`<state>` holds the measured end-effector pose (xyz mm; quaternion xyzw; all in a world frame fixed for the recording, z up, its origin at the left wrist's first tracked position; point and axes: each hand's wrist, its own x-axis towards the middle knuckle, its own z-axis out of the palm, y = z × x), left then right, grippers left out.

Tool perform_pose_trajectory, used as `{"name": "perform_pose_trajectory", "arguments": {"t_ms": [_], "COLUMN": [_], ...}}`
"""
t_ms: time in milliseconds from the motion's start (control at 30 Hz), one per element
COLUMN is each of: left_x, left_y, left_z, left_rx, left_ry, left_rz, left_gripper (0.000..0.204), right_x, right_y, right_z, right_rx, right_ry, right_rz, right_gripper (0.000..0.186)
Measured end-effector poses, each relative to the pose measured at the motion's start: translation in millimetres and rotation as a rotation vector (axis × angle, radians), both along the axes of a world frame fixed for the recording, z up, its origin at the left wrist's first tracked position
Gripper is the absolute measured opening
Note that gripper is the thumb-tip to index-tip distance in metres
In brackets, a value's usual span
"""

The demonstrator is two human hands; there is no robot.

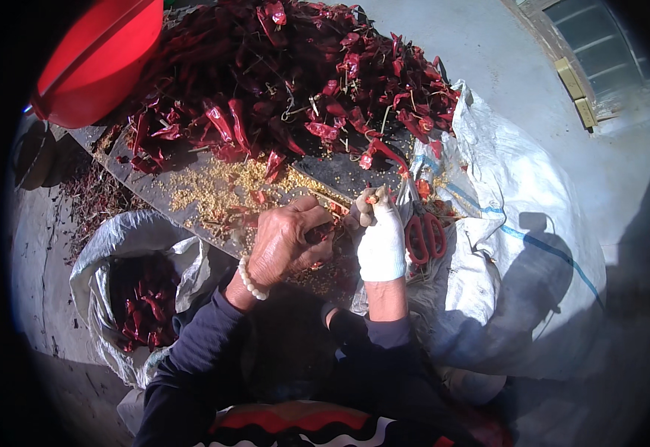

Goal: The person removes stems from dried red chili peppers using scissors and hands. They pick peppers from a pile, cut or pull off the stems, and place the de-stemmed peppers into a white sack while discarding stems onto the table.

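My left hand (289, 237), bare and with a pale bead bracelet (252, 281) at its wrist, is closed around a dark red dried chili pepper (319, 232), mostly hidden by the fingers. Close to its right, my right hand (381, 237) wears a white glove with the fingertips showing. Its fingers are pinched together, and a small orange-red bit shows at their tips; I cannot tell what it is. Under and beyond both hands, yellow seeds (224, 190) lie scattered on a dark board (146, 173). Red-handled scissors (425, 237) rest just right of the glove.
A large heap of dried red chilies (325, 89) covers the far side. At the far left is a red plastic basin (101, 63). An open white sack (90, 261) with chilies inside stands at left; a big white woven sack (526, 186) with blue stripes lies at right.
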<state>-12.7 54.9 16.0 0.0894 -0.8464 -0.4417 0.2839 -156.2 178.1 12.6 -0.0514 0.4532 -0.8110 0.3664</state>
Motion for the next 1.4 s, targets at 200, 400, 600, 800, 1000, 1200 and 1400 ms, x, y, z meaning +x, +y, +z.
{"name": "perform_pose_trajectory", "arguments": {"t_ms": [200, 400, 600, 800, 1000, 1200, 1400], "left_x": [12.5, 16.3, 7.9, 19.9, 16.2, 8.6, 6.5], "left_y": [-33.3, -41.7, -38.1, -49.1, -45.4, -37.4, -30.9], "left_z": [7.3, -4.8, 4.3, -4.8, 3.1, 4.2, -0.3], "left_rx": [0.169, 0.222, 0.308, 0.260, 0.284, 0.319, 0.425], "left_ry": [-0.056, -0.009, 0.026, -0.020, -0.029, -0.024, 0.068], "left_rz": [0.282, 0.296, 0.261, 0.333, 0.310, 0.262, 0.189], "left_gripper": [0.023, 0.030, 0.033, 0.035, 0.035, 0.026, 0.023], "right_x": [-28.0, -47.8, -120.7, -67.9, -139.0, -174.3, -125.4], "right_y": [49.4, 24.3, -26.3, -11.9, -30.0, -44.0, -36.6], "right_z": [36.7, 45.0, 22.8, 61.6, 2.0, -36.4, -4.1], "right_rx": [-0.021, 0.259, 0.766, 0.138, 0.769, 1.142, 0.851], "right_ry": [0.709, 0.872, 1.204, 0.946, 1.546, 1.830, 1.545], "right_rz": [0.485, 0.402, 0.067, 1.069, 0.082, -0.011, -0.127], "right_gripper": [0.029, 0.021, 0.008, 0.015, 0.020, 0.030, 0.022]}}
